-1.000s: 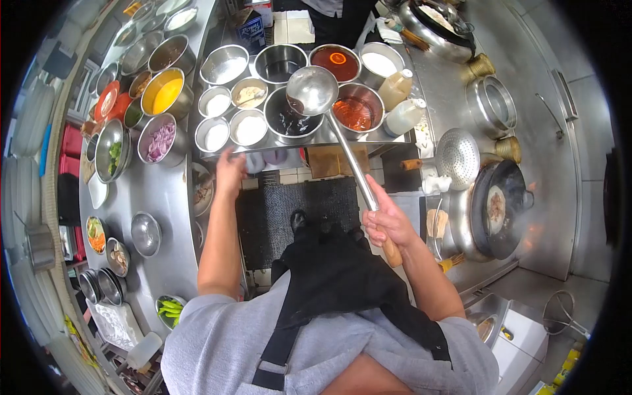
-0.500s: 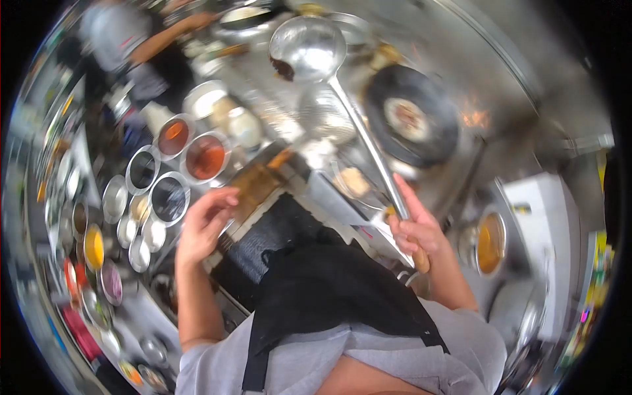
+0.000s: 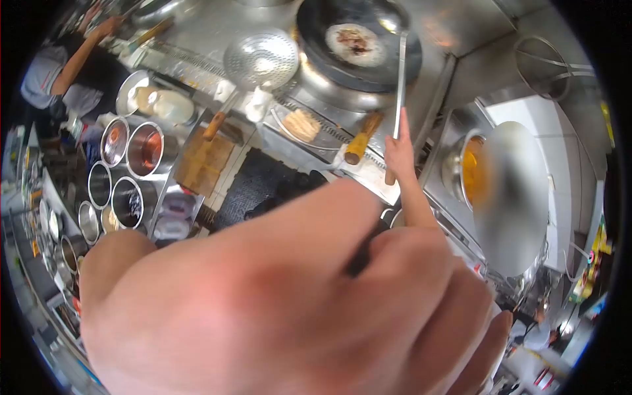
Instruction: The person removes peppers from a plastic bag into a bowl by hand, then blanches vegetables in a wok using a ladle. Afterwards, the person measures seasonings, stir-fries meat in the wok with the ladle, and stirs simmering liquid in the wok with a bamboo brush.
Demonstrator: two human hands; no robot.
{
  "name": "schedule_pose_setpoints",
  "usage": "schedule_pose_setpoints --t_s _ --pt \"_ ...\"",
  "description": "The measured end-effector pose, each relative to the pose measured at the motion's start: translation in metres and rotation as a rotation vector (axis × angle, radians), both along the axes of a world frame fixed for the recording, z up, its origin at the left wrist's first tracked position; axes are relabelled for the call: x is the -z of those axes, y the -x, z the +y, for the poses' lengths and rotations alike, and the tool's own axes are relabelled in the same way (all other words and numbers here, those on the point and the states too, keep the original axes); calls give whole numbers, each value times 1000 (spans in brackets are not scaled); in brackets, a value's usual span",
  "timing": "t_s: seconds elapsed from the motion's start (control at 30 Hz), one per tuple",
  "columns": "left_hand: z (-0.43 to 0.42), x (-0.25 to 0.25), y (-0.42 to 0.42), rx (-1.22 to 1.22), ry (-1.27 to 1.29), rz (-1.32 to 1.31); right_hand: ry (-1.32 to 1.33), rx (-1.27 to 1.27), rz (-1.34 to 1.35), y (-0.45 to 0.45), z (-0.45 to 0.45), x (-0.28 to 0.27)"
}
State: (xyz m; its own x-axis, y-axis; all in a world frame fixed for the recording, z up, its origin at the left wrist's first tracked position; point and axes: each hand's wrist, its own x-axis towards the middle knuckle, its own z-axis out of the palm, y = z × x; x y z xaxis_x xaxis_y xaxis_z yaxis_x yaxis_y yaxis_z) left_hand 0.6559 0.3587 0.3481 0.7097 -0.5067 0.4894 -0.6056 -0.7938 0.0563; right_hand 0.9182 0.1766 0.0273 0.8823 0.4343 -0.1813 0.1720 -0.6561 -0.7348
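Note:
My left hand is very close to the camera and fills the lower middle. Its fingers are curled together; what they hold, if anything, is hidden. Farther off, my right hand is closed round the handle of a long metal ladle. The ladle's bowl is over the far right side of a black wok. Inside the wok lies a pale round mass with a dark brown patch. A yellow-handled brush lies left of my right hand.
A perforated skimmer rests left of the wok. Metal pots of sauces stand at the left, beside a wooden board. Orange liquid fills a pot at the right, partly behind a blurred grey oval. Another person is at the upper left.
The view has swung right, towards the wok. My left hand has come up close to the camera, its fingers now curled. The ladle's bowl has moved over the wok.

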Motion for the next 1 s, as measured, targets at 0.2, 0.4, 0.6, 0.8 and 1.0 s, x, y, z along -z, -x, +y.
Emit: schedule_pose_setpoints --t_s 0.2,0.4,0.6,0.8,1.0 --pt "13 2 29 -122 -146 30 -683 0 605 7 19 2" --pt "67 77 108 -465 321 364 -882 -449 976 88 65 -22" --pt "104 248 240 -1046 847 601 -520 -873 1435 208 196 -49" --pt "18 443 411 -1442 1117 838 -249 -1137 1438 351 349 -11" --pt "-126 610 542 -1925 1720 779 87 -1265 777 438 421 -7"
